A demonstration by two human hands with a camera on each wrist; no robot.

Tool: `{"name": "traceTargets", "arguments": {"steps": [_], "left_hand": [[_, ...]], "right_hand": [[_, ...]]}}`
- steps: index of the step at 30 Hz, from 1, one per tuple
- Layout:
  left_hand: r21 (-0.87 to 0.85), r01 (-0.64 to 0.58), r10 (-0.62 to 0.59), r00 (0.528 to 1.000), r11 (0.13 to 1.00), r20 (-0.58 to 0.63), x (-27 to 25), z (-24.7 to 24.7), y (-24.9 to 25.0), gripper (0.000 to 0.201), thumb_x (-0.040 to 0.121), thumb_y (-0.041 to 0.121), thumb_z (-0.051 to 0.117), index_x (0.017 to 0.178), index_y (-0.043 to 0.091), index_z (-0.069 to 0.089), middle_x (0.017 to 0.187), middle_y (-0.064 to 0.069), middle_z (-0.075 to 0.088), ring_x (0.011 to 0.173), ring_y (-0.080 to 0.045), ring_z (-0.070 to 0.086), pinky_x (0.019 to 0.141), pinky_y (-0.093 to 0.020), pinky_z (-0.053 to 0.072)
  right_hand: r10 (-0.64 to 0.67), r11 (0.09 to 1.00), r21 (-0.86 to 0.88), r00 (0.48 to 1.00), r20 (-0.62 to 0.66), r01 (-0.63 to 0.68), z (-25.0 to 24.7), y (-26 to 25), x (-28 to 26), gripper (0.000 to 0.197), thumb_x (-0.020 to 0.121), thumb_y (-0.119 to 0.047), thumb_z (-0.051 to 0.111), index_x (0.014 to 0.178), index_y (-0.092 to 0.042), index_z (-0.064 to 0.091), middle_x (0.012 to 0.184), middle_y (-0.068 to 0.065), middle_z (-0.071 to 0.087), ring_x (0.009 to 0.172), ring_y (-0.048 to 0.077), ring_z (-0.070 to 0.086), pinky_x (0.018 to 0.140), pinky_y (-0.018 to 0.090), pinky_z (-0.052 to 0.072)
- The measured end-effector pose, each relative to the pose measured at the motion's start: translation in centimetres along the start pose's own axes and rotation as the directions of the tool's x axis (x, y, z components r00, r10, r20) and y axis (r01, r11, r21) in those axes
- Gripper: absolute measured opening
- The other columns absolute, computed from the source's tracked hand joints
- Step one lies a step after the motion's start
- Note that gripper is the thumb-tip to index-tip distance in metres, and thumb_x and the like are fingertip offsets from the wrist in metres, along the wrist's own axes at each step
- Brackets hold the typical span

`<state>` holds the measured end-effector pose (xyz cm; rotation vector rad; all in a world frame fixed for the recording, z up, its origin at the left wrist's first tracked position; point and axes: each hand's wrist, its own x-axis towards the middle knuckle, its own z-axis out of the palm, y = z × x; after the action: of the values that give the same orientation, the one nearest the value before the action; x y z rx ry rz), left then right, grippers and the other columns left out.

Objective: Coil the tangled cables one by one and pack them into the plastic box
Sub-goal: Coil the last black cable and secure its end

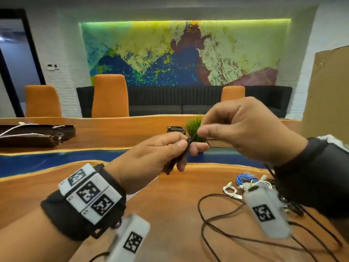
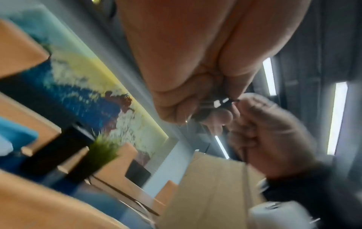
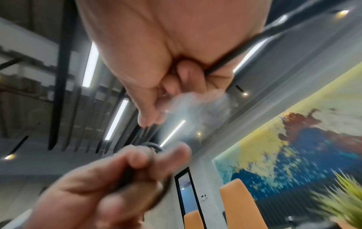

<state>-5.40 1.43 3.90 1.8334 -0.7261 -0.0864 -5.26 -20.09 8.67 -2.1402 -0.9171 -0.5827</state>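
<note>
1. Your left hand is pinching a small bundle of black cable between thumb and fingers, held up in the air above the wooden table. The turns look tight but few.

2. Your right hand sits at about two o'clock from the left, fingertips pressed together on the same cable, just beside the bundle. From the right wrist view the cord runs back across your palm.

3. Watch the slack: the rest of the black cable lies in wide loose loops on the table at your five o'clock. Pull too fast and I'd expect those loops to cross and knot.

4. That slack lies close to the pile of white and blue cables at your four o'clock. A hard tug could drag them along.

5. The pinch on the bundle is narrow. Ease the thumb and the turns may well spring open.

6. The plastic box isn't in any view, so I can't tell where you'll pack this.

7. Both wrist views are blurred, so the plug's position stays uncertain.
</note>
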Motion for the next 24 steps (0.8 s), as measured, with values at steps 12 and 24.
{"name": "traceTargets", "arguments": {"steps": [12,24], "left_hand": [[0.356,-0.159,0.158,0.987,0.921,0.032,0.1,-1.4,1.5,0.028,0.107,0.019,0.039,0.101,0.004,0.061,0.131,0.009,0.063,0.127,0.01,0.049,0.093,-0.025,0.049],[-0.544,-0.075,0.129,0.99,0.836,0.062,-1.9,-0.7,5.1,0.028,0.105,0.028,0.035,0.092,0.014,0.056,0.136,-0.014,0.057,0.084,-0.012,0.059,0.065,-0.025,0.045]], "right_hand": [[0.156,0.965,-0.26,0.879,0.451,-0.039,4.1,-2.2,-3.6,0.013,0.095,-0.036,0.058,0.1,-0.027,0.066,0.088,-0.01,0.063,0.084,0.004,0.058,0.075,0.022,0.05],[0.198,0.968,0.149,0.979,0.054,-0.203,4.9,0.1,-2.1,0.027,0.102,-0.027,0.048,0.096,-0.011,0.068,0.082,0.009,0.065,0.074,0.014,0.059,0.074,0.037,0.051]]}}
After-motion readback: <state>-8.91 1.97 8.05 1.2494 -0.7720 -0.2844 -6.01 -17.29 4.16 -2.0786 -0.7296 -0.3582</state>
